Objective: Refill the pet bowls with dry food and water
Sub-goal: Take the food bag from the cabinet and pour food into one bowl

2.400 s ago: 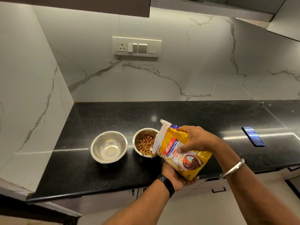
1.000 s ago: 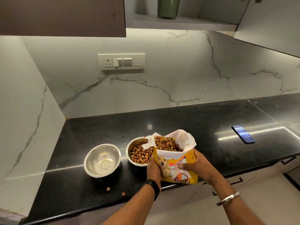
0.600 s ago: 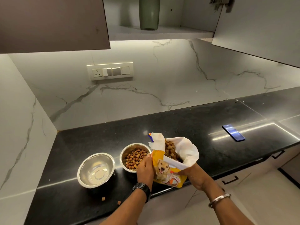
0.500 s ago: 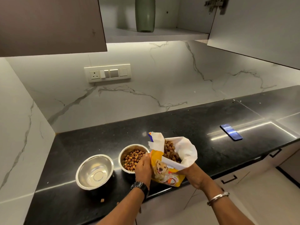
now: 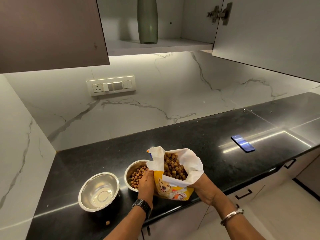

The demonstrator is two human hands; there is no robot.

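Note:
A yellow dry food bag (image 5: 170, 187) with a dog picture stands upright near the front edge of the black counter (image 5: 199, 135), its torn white top open and brown kibble showing inside. My left hand (image 5: 146, 185) grips the bag's left side and my right hand (image 5: 205, 187) grips its right side. Just left of the bag sits a steel bowl (image 5: 134, 172) holding kibble, partly hidden by my left hand. Farther left stands an empty steel bowl (image 5: 99, 191).
One loose kibble piece (image 5: 107, 223) lies on the counter near the front left. A dark phone (image 5: 243, 143) lies flat at the right. Overhead, an open cabinet shelf holds a green vase (image 5: 147, 19); its door (image 5: 266, 32) hangs open at the right. A switch panel (image 5: 110, 85) is on the marble wall.
The bag went from tilted over the right bowl to upright on the counter, held on both sides. The bowl now holds more kibble. My view has tilted upward, revealing the cabinet.

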